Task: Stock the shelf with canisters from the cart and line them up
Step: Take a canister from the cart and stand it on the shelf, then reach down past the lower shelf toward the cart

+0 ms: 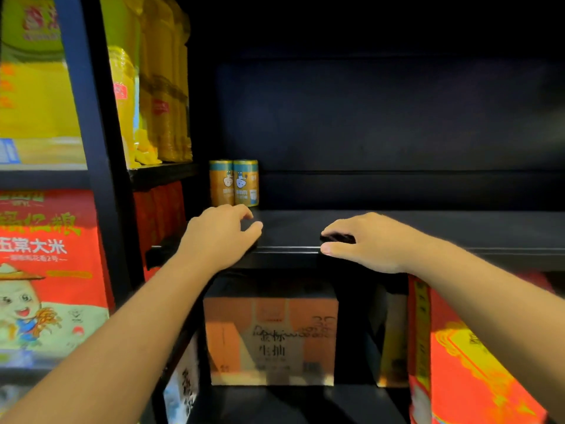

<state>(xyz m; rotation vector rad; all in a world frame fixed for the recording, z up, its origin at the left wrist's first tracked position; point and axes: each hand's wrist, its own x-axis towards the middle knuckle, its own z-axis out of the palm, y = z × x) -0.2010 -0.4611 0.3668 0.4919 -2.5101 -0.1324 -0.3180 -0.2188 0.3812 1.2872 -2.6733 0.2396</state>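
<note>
Two orange canisters with teal tops stand upright side by side, touching, at the back left of a dark shelf. My left hand hovers over the shelf's front edge just in front of them, fingers loosely curled and holding nothing. My right hand rests at the front edge of the same shelf further right, fingers loosely curled with nothing in them. The cart is out of view.
A black upright post divides this bay from the left one, which holds yellow packets and red rice bags. Below the shelf sit an orange carton and a red-and-yellow box.
</note>
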